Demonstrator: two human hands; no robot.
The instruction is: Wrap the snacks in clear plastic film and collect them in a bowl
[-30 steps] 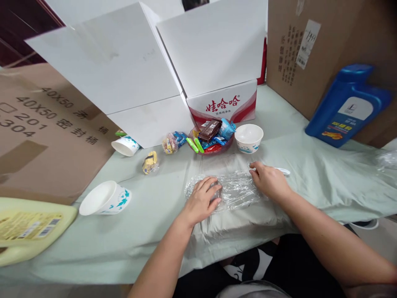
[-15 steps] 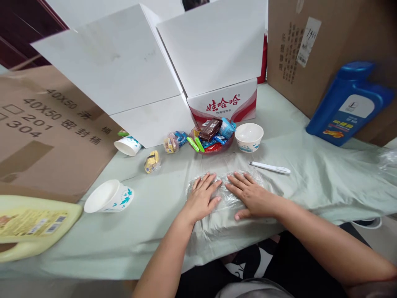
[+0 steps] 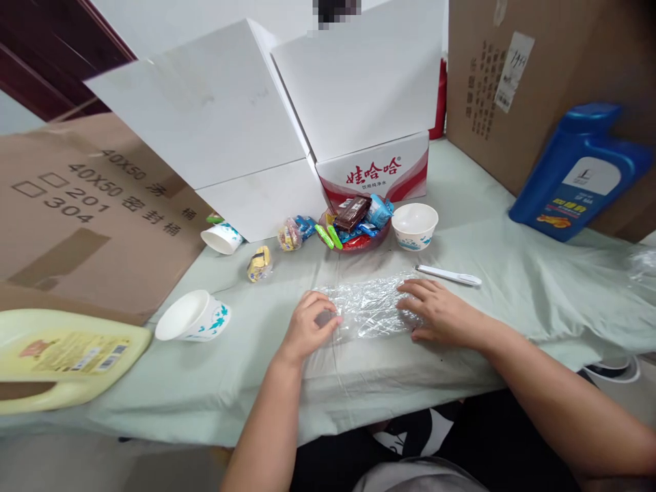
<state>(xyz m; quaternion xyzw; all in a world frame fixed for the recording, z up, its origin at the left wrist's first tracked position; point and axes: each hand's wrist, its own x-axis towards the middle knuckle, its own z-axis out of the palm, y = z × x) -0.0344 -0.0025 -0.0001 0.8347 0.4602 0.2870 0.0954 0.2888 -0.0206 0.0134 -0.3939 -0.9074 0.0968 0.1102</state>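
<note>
A crinkled sheet of clear plastic wrap [image 3: 372, 306] lies on the pale green tablecloth [image 3: 230, 383] in front of me. My left hand [image 3: 309, 326] curls at the sheet's left edge, fingertips pinched on the film. My right hand [image 3: 439, 313] lies flat on the sheet's right end, fingers stretched out and pressing it down. A white pen-like tool [image 3: 449, 275] lies just beyond my right hand.
Behind the wrap stand a red dish of wrapped sweets [image 3: 354, 225] and a white paper bowl [image 3: 414, 226]. Another bowl [image 3: 193, 317] and a cup [image 3: 222, 238] lie on their sides at left. Open white carton [image 3: 287, 130], blue jug [image 3: 579, 174], yellow jug [image 3: 61, 359], brown boxes around.
Both hands lay close together on the wrap half a second ago; they have now spread apart to its two ends, and the left hand has curled into a pinch.
</note>
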